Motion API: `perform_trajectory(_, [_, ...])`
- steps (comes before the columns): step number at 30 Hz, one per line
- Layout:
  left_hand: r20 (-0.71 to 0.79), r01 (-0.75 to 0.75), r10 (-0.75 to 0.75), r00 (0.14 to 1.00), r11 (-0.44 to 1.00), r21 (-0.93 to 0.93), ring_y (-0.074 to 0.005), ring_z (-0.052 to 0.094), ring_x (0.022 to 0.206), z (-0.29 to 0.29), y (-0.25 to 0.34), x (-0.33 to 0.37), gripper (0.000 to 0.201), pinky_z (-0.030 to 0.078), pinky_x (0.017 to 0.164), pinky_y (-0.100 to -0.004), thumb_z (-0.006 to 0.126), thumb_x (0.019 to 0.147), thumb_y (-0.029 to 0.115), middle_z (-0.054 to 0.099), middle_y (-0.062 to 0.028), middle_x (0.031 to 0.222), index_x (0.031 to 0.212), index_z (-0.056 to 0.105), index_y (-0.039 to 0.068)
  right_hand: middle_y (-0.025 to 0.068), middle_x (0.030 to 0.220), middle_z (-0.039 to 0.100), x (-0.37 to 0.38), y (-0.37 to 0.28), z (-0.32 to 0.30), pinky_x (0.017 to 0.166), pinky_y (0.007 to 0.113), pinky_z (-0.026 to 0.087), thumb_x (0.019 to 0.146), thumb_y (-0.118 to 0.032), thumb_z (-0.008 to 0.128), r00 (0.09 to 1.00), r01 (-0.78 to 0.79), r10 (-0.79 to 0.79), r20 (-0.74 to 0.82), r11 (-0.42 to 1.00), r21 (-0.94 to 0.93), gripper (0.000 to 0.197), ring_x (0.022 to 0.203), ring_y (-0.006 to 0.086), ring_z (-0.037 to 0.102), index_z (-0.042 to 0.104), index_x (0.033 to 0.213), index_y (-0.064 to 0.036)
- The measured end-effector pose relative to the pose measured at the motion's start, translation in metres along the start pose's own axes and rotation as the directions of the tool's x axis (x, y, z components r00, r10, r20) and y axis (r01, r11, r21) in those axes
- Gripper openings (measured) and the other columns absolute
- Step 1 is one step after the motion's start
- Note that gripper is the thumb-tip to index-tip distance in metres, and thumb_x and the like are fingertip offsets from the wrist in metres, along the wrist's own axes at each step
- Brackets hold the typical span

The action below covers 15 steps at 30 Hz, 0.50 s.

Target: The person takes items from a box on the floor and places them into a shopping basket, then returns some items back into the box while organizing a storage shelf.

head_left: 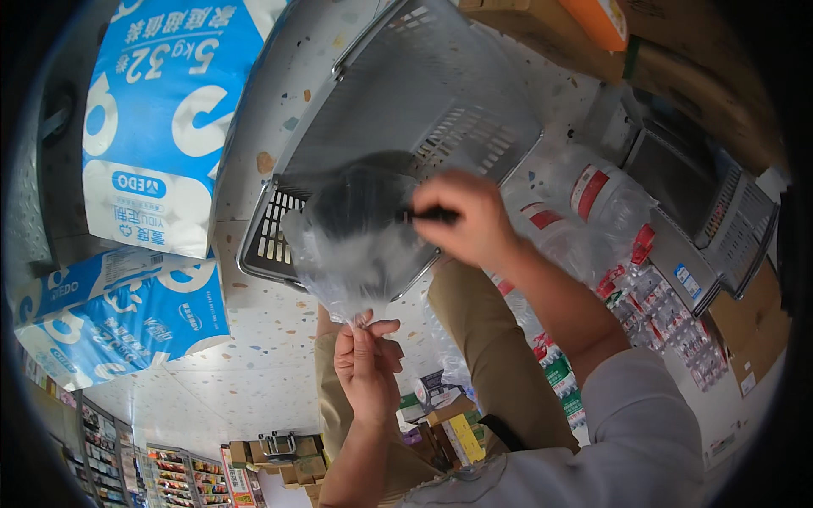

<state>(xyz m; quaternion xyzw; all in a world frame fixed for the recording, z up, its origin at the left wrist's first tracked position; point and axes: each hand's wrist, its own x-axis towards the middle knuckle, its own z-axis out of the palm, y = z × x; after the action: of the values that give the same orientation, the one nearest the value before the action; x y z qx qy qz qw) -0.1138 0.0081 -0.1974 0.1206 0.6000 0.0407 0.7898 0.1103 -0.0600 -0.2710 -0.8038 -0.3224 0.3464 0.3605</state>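
A clear plastic bag (339, 284) with a dark, rounded thing (360, 203) inside hangs over the near end of a grey shopping basket (330, 144). My left hand (368, 364) pinches the bag's gathered end between thumb and fingers. On the bag's right side, my right hand (470, 216) is closed around a short black handle-like piece (436, 214). The right hand is slightly blurred, and I cannot tell whether that black piece joins the dark thing.
Large blue-and-white packs (161, 127) stand at the left. Wrapped bottles or jars (593, 190) and shrink-wrapped packs (652, 313) sit on the right, beside a grey metal unit (677, 178). Cardboard boxes (703, 93) line the far right. Stocked shelves (182, 478) appear at the lower left.
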Motion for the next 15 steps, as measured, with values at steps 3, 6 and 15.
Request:
perform_trajectory(3, [0.077,-0.021,0.026,0.997,0.997,-0.071,-0.0064,0.042,0.047,0.031,0.008,-0.029,0.038,0.040,0.054,-0.0230,0.041,0.101,0.023,0.067,-0.0084,0.093,0.135,0.041,0.008,0.0041,0.073,0.059,-0.032,-0.043,-0.010,0.063,0.037,0.046,0.061,-0.004,0.073,0.982,0.136,-0.135,0.133,0.991,0.000,0.023,0.071,0.0244,0.060,0.057,0.077,-0.0098])
perform_trajectory(6, [0.124,-0.048,0.057,0.991,0.996,-0.072,-0.0062,0.042,0.047,0.051,0.018,-0.070,0.045,0.039,0.051,-0.0230,0.039,0.101,0.024,0.065,-0.0061,0.093,0.143,0.027,0.016,0.0033,0.074,0.056,-0.042,-0.074,-0.004,0.065,0.038,0.043,0.066,-0.007,0.071,0.942,0.193,-0.182,0.281,0.981,-0.010,0.024,0.070,0.0251,0.058,0.054,0.082,-0.0098])
perform_trajectory(15, [0.169,-0.223,0.234,0.957,0.971,-0.080,-0.0079,0.039,0.045,0.101,0.081,-0.214,0.054,0.037,0.048,-0.0241,0.040,0.101,0.026,0.064,-0.0044,0.097,0.147,0.014,0.023,-0.0003,0.072,0.057,-0.072,-0.189,-0.078,0.066,0.034,0.041,0.064,-0.012,0.070,0.891,0.416,-0.410,0.195,0.909,0.013,0.019,0.071,0.0198,0.057,0.058,0.079,-0.0113])
